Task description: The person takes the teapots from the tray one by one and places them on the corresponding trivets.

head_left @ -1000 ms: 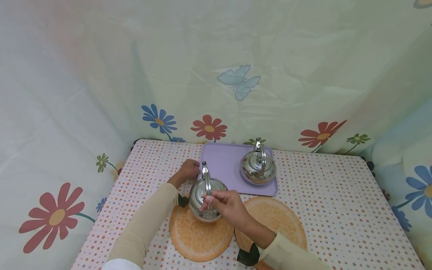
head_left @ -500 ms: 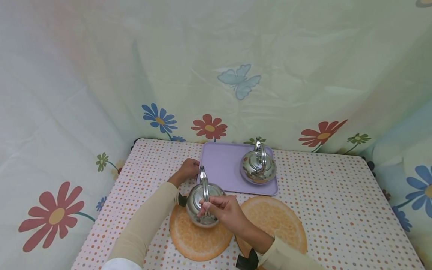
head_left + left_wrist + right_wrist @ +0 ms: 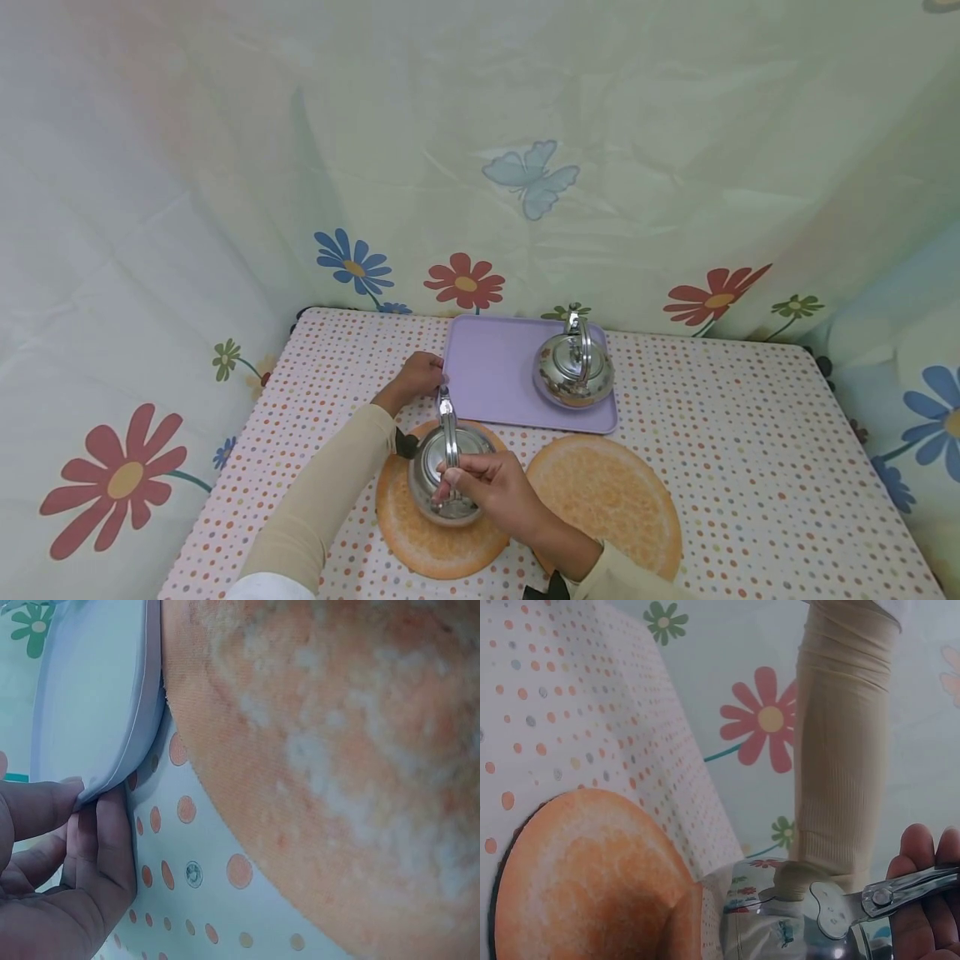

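My right hand [image 3: 501, 496] grips the arched handle of a shiny steel kettle [image 3: 474, 437], which appears over the left orange round placemat [image 3: 442, 560]. In the right wrist view, fingers [image 3: 911, 930] curl under the handle beside its hinge, and the kettle's body [image 3: 757, 930] mirrors the surroundings. My left hand [image 3: 417, 375] is at the left edge of a lilac tray [image 3: 487, 367]. The left wrist view has the thumb and fingers pinching the tray's corner. A second steel kettle [image 3: 558, 385] stands upright on the right part of the tray.
A second orange round placemat [image 3: 607, 500] lies right of the first, in front of the tray. Polka-dot cloth [image 3: 750, 450] covers the table. Floral curtains [image 3: 420, 125] rise directly behind the table and along both sides.
My right hand has brought the kettle from the tray's front-left corner toward me, over the left placemat. My left hand stays at the tray edge, and the other kettle has not moved.
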{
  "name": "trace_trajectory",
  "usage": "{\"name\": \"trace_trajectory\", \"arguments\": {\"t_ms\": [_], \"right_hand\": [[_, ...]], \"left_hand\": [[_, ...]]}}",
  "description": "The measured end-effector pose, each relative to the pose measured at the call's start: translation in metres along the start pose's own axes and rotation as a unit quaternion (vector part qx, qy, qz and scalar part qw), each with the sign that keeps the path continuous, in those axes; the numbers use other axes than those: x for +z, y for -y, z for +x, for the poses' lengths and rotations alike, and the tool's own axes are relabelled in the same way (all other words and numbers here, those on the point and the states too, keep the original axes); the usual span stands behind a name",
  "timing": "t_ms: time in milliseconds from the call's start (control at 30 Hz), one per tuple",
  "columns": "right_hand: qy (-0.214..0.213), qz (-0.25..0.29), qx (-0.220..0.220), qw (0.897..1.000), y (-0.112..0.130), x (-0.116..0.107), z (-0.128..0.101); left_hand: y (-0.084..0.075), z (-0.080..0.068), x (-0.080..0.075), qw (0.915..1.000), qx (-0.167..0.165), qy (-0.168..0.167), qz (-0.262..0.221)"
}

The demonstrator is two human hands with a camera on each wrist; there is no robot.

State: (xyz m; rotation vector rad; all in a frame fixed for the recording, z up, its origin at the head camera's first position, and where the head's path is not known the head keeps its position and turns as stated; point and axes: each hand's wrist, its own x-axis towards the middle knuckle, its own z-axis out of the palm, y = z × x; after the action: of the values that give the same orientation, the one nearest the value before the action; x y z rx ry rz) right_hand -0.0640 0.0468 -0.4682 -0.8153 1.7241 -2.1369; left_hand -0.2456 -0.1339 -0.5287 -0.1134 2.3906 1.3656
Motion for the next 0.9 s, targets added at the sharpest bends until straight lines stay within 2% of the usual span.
{"name": "trace_trajectory", "arguments": {"t_ms": [333,600,800,900], "right_hand": [[-0.003,-0.023,-0.028,0.999,0.002,0.0,0.0],[-0.014,-0.016,-0.016,1.0,-0.001,0.005,-0.003],[-0.015,0.008,-0.026,1.0,-0.005,0.008,-0.005],[-0.017,-0.002,-0.035,0.999,-0.007,0.011,-0.006]], "left_hand": [[0.001,0.001,-0.001,1.0,-0.002,0.005,0.0],[0.0,0.001,-0.001,0.9999,-0.009,0.004,0.004],[0.0,0.0,-0.002,0.9999,-0.003,0.005,0.01],[-0.001,-0.001,-0.002,0.9999,-0.004,0.004,0.012]]}}
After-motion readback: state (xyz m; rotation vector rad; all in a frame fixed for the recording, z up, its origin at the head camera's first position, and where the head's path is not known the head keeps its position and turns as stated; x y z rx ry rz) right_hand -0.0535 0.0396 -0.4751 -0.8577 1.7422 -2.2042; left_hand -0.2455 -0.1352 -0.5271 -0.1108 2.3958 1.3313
